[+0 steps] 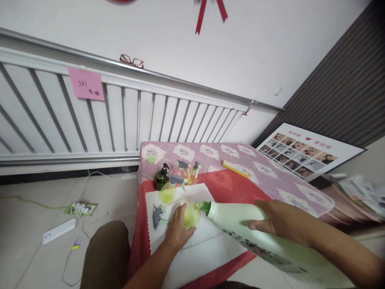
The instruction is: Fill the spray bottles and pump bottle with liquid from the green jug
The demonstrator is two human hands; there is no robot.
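Observation:
My left hand (178, 229) is wrapped round a small yellow-green spray bottle body (192, 215), whose neck has no spray head on it. My right hand (275, 220) grips a large pale green jug (237, 216), tilted nearly flat. The jug's green spout (205, 207) meets the small bottle's mouth. A grey spray head (158, 216) lies on the white cloth (207, 241) left of my left hand. Behind it stand a yellow spray bottle (167, 193), a dark green pump bottle (160, 179), a pink spray bottle (179, 170) and an orange-yellow spray bottle (192, 175).
A red cloth (215, 188) lies under the white one on a table with a pink patterned cover (266, 170). A long yellow box (235, 168) rests farther back. Against the wall runs a white radiator (132, 108). A power strip (80, 208) and cables are on the floor.

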